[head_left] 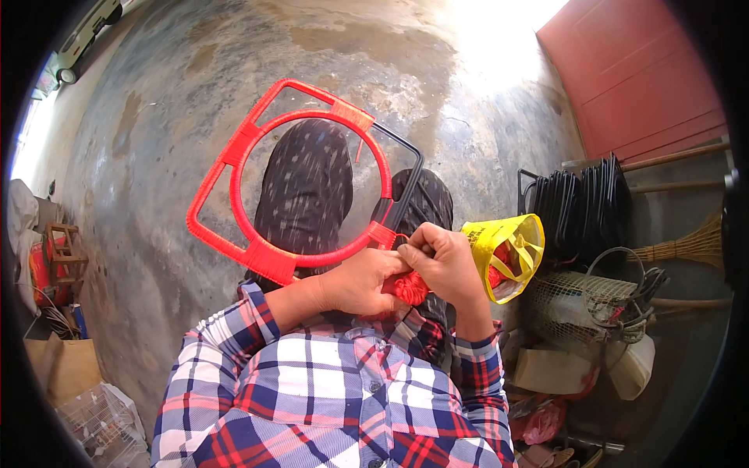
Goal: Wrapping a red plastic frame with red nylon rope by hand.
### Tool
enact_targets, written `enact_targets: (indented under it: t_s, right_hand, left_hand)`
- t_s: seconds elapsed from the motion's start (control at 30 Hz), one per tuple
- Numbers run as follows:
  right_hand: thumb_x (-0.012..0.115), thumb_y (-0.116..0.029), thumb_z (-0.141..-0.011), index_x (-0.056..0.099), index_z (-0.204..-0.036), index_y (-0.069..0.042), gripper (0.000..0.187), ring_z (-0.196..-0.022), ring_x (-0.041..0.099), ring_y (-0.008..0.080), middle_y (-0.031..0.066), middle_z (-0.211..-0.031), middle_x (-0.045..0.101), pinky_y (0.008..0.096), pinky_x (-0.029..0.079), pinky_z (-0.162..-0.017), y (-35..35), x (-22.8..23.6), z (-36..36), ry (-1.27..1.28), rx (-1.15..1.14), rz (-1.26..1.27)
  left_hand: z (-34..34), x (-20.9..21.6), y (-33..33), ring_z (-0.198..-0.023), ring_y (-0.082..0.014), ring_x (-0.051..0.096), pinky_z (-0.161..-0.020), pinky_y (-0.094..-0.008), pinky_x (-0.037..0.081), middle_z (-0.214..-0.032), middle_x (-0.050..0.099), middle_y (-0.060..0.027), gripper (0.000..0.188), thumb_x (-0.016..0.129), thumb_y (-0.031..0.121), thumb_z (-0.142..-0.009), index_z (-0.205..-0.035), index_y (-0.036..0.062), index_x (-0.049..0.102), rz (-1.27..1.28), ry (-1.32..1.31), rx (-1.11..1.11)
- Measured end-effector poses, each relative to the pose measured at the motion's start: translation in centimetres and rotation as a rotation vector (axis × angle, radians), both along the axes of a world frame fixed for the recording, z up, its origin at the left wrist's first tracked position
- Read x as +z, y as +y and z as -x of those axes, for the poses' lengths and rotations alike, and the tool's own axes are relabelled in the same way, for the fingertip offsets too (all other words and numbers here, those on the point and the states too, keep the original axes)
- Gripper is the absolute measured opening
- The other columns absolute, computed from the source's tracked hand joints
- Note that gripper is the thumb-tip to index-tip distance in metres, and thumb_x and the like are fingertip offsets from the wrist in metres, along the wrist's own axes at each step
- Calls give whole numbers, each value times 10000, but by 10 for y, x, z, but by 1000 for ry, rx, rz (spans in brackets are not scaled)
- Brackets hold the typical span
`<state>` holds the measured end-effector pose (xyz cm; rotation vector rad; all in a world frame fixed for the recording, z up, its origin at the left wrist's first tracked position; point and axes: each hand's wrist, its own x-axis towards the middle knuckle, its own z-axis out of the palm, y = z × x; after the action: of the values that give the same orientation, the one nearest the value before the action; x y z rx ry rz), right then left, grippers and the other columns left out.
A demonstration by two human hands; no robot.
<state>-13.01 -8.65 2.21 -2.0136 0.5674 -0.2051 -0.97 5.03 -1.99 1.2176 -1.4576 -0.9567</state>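
A metal frame, a round ring inside a square with rounded corners, rests over my knees. Red cord (269, 261) wraps most of it; the bare black bar (407, 144) shows on its right side. My left hand (355, 281) is closed around the frame's near right part, just below the ring. Close beside it, my right hand (446, 265) pinches the red cord by the wrapped patch. A bundle of red cord (411, 288) hangs between my two hands. Its strand is partly hidden by my fingers.
A yellow bag (488, 238) with red cord inside stands right of my right hand. Several black metal frames (581, 207) are stacked at the right, near a straw broom (690, 242) and a wire basket (577, 304). A wooden rack (66, 253) is at the left.
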Motion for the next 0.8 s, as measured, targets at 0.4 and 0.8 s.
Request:
enact_targets:
  t_s: [0.4,0.8]
  right_hand:
    - [693,-104,-872,587,-770,-7,176,-598,428,19,-59,-643,520,209,350,-503,-8,-21,22,-43,-185,-367]
    - [682,-155,-798,533,-722,-46,199,-599,609,364,162,-638,587,448,454,-521,34,21,0,-19,112,627]
  left_hand:
    - [-8,7,4,-926,-119,581,-842,-297,468,-973,618,-15,474,855,168,-708,-1085,27,605,-42,369,181]
    - [10,2,7,-877,-290,667,-759,-365,525,-907,669,-165,320,740,111,-694,-970,0,623,-46,69,222]
